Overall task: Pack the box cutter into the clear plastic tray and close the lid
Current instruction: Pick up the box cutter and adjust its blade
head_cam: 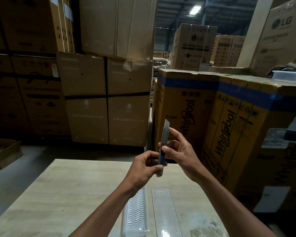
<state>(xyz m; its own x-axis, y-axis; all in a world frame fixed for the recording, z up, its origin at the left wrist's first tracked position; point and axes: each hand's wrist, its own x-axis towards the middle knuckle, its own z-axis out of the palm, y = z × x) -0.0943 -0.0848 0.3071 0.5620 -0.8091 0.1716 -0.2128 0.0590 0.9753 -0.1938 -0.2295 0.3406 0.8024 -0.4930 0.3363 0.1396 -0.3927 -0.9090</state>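
I hold a grey box cutter [164, 139] upright above the table, its blade out at the top. My left hand [143, 168] grips its lower end. My right hand [179, 151] pinches the middle of the handle, thumb on the slider, index finger stretched out. Below, on the wooden table [67, 194], lies the clear plastic tray: one flat transparent half [164, 212] on the right and a ribbed white-looking half [137, 214] on the left, partly hidden by my left forearm.
Tall stacks of cardboard boxes [106, 100] stand beyond the table. Whirlpool cartons [229, 125] rise close on the right. An open carton [3, 153] sits on the floor at the left.
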